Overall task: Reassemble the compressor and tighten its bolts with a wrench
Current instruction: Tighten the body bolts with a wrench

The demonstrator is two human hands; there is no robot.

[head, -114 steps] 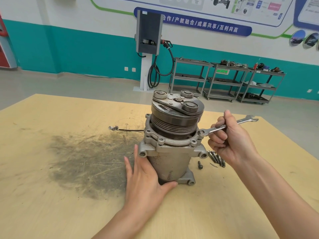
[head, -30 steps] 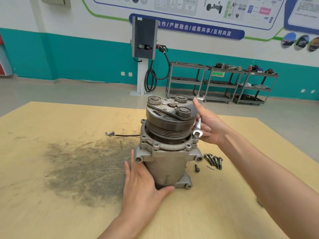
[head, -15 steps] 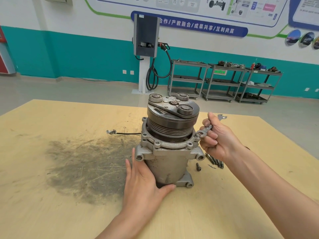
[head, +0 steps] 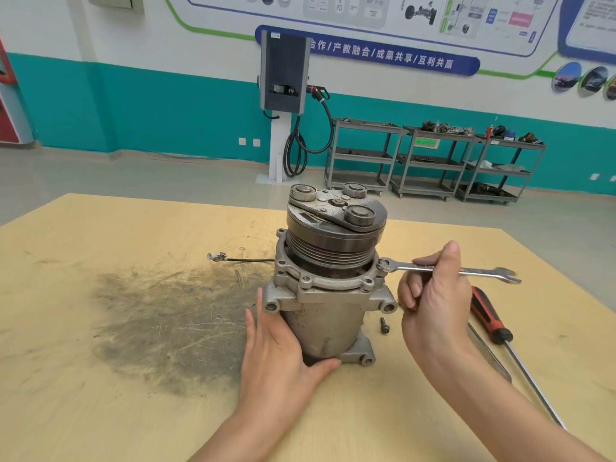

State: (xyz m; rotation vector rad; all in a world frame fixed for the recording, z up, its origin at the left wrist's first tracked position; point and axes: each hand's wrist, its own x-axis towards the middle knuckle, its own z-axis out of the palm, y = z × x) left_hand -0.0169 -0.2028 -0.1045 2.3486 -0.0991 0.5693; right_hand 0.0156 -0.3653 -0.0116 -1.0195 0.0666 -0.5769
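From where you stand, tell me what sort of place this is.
Probably a vehicle-repair training workshop. A car compressor stands on a stained wooden table, metal shelves by the wall hold car parts, a charging post stands behind, and a poster shows car diagrams.

Two bare forearms enter from near edge. Left hand [head: 280,358] bare: no glove, ring or watch showing. Right hand [head: 433,308] likewise bare; wrist unadorned. No sleeve reaches into view on either arm. Fingers [head: 448,253] slender, nails short, unpainted. No tattoos or markings visible on either.
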